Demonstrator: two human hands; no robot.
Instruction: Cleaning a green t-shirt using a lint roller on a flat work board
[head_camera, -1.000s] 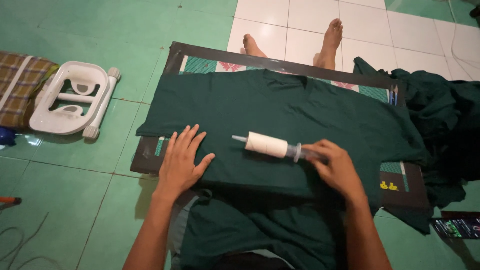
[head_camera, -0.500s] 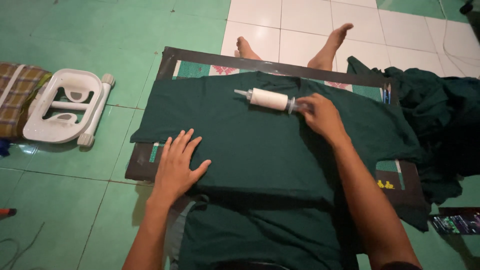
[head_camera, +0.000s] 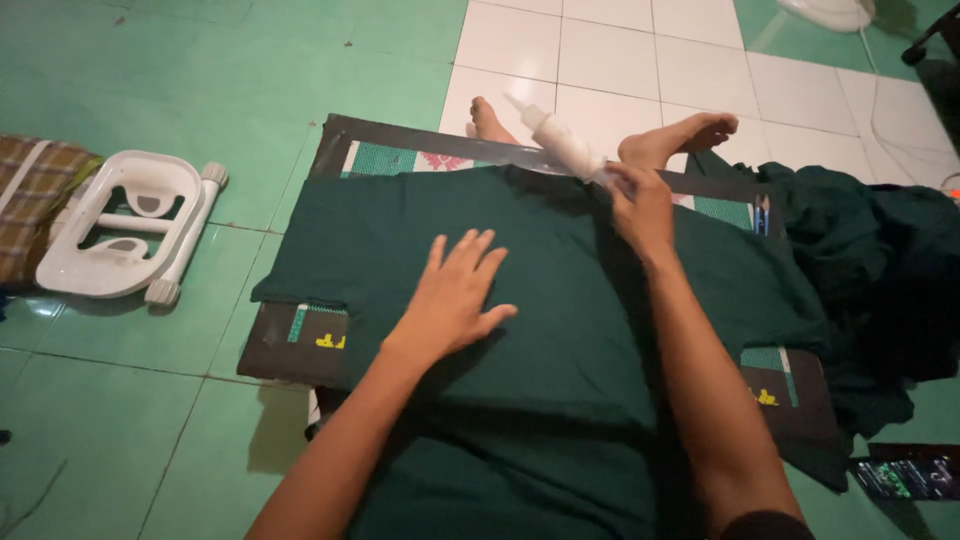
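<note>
Two hands on one dark green garment (head_camera: 560, 300), spread flat over a dark-framed board (head_camera: 300, 345) on the floor. Right hand (head_camera: 640, 205) sits at upper centre of the frame, closed around the handle of a white roller (head_camera: 560, 140). The roller's long axis runs diagonally, from the fist up and left toward the top of the frame, tip past the far edge of the cloth and over the white tiles. So the roller lies beyond the cloth's far edge, in the right hand only; left hand is well apart from it.

Left hand (head_camera: 455, 295) is at centre frame, fingers spread wide, palm flat on the cloth, holding nothing, just pressing the fabric down.

Around: two bare feet, one (head_camera: 490, 120) just left of the roller tip, the other (head_camera: 680, 138) just right of the right hand, both near the board's far rail, close to the roller's path. A pile of more green cloth (head_camera: 880, 260) at right of frame, touching the board's right end. White plastic stool (head_camera: 120, 225), tipped over, at left, well apart. Plaid cloth (head_camera: 35, 200) at far left edge. A dark flat object with green marks (head_camera: 905, 475) at lower right; too dim to tell what kind. Green floor (head_camera: 150, 80) tiles left, white tiles at the top.
</note>
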